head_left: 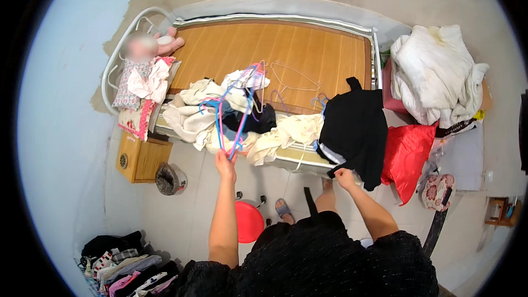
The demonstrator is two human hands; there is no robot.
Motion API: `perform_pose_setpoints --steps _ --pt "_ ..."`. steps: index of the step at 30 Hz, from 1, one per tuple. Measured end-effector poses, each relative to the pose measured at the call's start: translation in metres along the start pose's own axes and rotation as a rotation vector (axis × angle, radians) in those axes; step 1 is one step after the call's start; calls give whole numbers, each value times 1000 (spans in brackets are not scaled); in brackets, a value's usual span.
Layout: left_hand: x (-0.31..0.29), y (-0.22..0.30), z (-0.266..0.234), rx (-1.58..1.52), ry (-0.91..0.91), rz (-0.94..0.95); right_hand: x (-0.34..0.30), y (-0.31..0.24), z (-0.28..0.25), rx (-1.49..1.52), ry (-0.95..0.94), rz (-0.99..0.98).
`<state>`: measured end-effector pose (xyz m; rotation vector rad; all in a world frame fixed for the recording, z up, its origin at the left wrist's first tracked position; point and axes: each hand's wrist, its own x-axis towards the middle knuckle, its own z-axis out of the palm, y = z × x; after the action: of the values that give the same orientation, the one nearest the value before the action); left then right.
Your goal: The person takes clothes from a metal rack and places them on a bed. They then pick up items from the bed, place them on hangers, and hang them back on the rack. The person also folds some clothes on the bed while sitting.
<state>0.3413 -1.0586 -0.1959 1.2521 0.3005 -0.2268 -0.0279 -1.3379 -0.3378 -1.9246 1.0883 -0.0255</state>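
My left hand [226,166] is closed around several blue and pink clothes hangers [220,121], which stick up over the heaped clothes. At the right end of the bed lies a black garment [352,124], draped over the bed's near edge. My right hand [345,178] pinches its lower left corner, where a pale grey piece of cloth [331,154] shows beneath. Between my hands, cream clothes [289,132] hang along the edge, with a dark garment [265,119] behind them. A pale hanger [300,72] rests on the mat, and a blue hanger [320,100] peeks out beside the black garment.
The bed carries a brown mat [236,44], a pillow [131,80] and a pink plush toy [170,43]. Right of it are a white quilt [432,74] and a red bag [410,154]. A red stool [249,221], a bin [169,179] and a wooden cabinet [135,159] stand nearer.
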Motion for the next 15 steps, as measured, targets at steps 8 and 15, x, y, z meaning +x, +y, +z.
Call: perform_pose_setpoints --steps 8,15 --pt "-78 -166 88 509 -174 -439 195 36 -40 -368 -70 93" --pt "-120 -234 167 655 -312 -564 381 -8 -73 -648 -83 -44"
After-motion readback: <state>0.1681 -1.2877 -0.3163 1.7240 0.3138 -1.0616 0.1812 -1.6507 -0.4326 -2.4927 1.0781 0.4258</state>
